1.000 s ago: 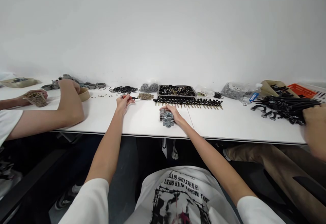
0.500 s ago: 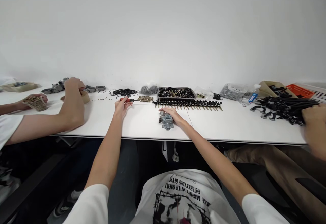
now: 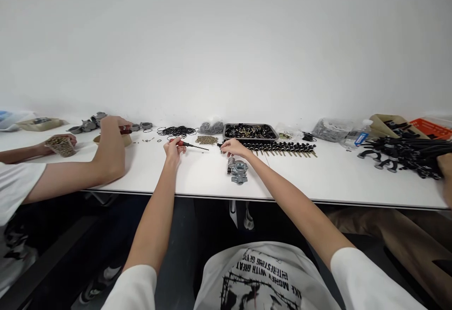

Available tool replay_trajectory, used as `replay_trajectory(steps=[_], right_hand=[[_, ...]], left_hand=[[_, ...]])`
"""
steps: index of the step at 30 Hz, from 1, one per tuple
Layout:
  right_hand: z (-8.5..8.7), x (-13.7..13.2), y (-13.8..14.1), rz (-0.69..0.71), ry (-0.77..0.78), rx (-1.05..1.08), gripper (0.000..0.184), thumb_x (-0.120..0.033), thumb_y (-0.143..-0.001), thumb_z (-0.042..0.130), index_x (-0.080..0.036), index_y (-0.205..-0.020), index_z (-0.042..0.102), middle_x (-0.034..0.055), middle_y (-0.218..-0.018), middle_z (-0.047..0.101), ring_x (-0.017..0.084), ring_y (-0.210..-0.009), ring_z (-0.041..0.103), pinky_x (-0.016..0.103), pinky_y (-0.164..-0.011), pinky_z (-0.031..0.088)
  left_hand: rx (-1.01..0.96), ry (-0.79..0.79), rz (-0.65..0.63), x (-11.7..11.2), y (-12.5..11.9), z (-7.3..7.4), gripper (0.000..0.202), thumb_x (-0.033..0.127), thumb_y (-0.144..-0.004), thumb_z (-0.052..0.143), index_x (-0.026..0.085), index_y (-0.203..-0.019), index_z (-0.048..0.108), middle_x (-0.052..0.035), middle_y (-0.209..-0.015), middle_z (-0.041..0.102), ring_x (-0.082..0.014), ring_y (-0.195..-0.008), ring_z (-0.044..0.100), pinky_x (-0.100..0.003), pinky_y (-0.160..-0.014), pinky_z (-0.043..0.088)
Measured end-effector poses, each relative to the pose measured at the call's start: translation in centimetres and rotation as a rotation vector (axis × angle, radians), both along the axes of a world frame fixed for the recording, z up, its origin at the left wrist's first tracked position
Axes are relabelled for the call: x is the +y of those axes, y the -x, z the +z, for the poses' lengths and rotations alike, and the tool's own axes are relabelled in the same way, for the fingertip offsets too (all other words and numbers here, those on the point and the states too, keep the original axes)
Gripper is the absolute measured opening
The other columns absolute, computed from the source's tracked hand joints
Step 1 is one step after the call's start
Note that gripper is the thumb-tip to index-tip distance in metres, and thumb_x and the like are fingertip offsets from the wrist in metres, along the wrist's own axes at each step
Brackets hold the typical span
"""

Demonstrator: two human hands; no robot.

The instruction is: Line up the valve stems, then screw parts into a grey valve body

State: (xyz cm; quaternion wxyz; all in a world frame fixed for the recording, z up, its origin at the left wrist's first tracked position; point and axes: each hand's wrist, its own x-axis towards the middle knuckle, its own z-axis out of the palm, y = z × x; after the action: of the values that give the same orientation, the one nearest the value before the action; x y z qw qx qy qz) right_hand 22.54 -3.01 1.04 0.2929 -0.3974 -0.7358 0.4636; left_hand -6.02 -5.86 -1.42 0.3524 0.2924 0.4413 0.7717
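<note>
My left hand (image 3: 173,149) is closed around the red handle of a screwdriver (image 3: 192,146), its dark shaft pointing right. My right hand (image 3: 233,147) is at the left end of a row of black-topped parts with brass stems (image 3: 282,148), its fingertips pinched together. A dark bit shows at those fingertips, too small to make out. Just below that hand a grey metal carburetor body (image 3: 239,172) lies on the white table, untouched. Behind the screwdriver tip is a patch of small brass pieces (image 3: 207,139).
A metal tray (image 3: 250,131) of black and brass parts stands behind the row. Black rubber rings (image 3: 177,131) and a bag of grey pieces (image 3: 211,127) lie left of it. Co-workers' arms (image 3: 106,159) reach in at both sides. A bottle (image 3: 358,135) stands right, near black hoses (image 3: 406,155).
My right hand has let go of the carburetor body and moved away from me to the row's left end. The screwdriver has swung, its tip now nearer me. The view has shifted slightly.
</note>
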Motion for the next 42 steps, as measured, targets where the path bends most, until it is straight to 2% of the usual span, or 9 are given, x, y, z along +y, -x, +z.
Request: replay_trajectory(steps=[4,12,20,27,32,36,39,42], right_hand=[[-1.0,0.0,-0.5,0.078,0.083,-0.023,0.010,-0.021,-0.076,0.077,-0.012,-0.075,0.074,0.0099,-0.073,0.074,0.012,-0.051,0.061,0.021,-0.042,0.045],[-2.9,0.9,-0.8,0.096,0.145,0.027,0.012,-0.023,-0.081,0.074,-0.011,-0.083,0.075,0.0083,-0.074,0.074,0.010,-0.055,0.062,0.017,-0.045,0.046],[-2.4,0.4,-1.0,0.132,0.157,0.037,0.010,-0.021,-0.079,0.075,-0.011,-0.082,0.075,0.0086,-0.073,0.075,0.012,-0.061,0.065,0.016,-0.046,0.048],[-2.4,0.6,-0.8,0.134,0.146,0.028,0.010,-0.020,-0.082,0.073,-0.010,-0.083,0.075,0.0088,-0.072,0.074,0.011,-0.053,0.062,0.018,-0.043,0.046],[-2.9,0.8,-0.6,0.110,0.089,0.087,0.011,-0.017,-0.083,0.072,-0.011,-0.091,0.073,0.0068,-0.076,0.074,0.010,-0.054,0.062,0.018,-0.048,0.050],[-3.1,0.8,-0.2,0.113,0.023,0.108,0.024,-0.017,-0.077,0.078,-0.011,-0.100,0.073,0.0093,-0.092,0.075,0.010,-0.059,0.064,0.020,-0.051,0.052],[-3.5,1.1,-0.1,0.117,-0.032,0.103,0.034,-0.019,-0.071,0.083,-0.012,-0.103,0.074,0.0112,-0.105,0.074,0.012,-0.071,0.067,0.022,-0.059,0.055],[-3.9,1.6,-0.1,0.119,-0.084,0.084,0.037,-0.020,-0.066,0.085,-0.013,-0.101,0.076,0.0106,-0.107,0.074,0.017,-0.087,0.068,0.024,-0.071,0.056]], left_hand=[[0.003,0.008,0.150,0.2,0.3,-0.1,0.025,0.020,-0.071,0.063,0.022,-0.072,0.038,0.0068,-0.049,0.047,-0.0086,-0.030,0.041,-0.021,-0.030,0.022],[0.054,0.026,0.198,0.2,-0.1,0.0,0.026,0.019,-0.068,0.062,0.023,-0.071,0.037,0.0066,-0.048,0.046,-0.0082,-0.030,0.039,-0.020,-0.030,0.020],[0.070,0.041,0.208,0.1,0.0,0.0,0.027,0.018,-0.067,0.063,0.023,-0.070,0.036,0.0064,-0.049,0.046,-0.0077,-0.030,0.039,-0.019,-0.030,0.020],[0.047,0.051,0.220,0.1,0.4,0.1,0.026,0.018,-0.066,0.061,0.023,-0.072,0.035,0.0069,-0.048,0.044,-0.0091,-0.029,0.039,-0.020,-0.030,0.020],[0.037,0.040,0.131,0.0,0.2,0.1,0.026,0.019,-0.068,0.064,0.022,-0.074,0.039,0.0052,-0.050,0.048,-0.0100,-0.032,0.043,-0.022,-0.032,0.027],[0.058,0.013,-0.008,0.0,-0.3,0.1,0.027,0.021,-0.070,0.070,0.020,-0.073,0.043,0.0016,-0.054,0.052,-0.0128,-0.036,0.049,-0.025,-0.034,0.034],[0.083,-0.009,-0.114,0.0,-0.9,0.1,0.028,0.022,-0.072,0.073,0.019,-0.072,0.046,-0.0011,-0.058,0.054,-0.0148,-0.039,0.053,-0.027,-0.036,0.039],[0.105,-0.029,-0.196,0.0,-1.4,0.2,0.026,0.024,-0.075,0.074,0.017,-0.071,0.049,-0.0034,-0.060,0.056,-0.0164,-0.042,0.056,-0.029,-0.038,0.044]])
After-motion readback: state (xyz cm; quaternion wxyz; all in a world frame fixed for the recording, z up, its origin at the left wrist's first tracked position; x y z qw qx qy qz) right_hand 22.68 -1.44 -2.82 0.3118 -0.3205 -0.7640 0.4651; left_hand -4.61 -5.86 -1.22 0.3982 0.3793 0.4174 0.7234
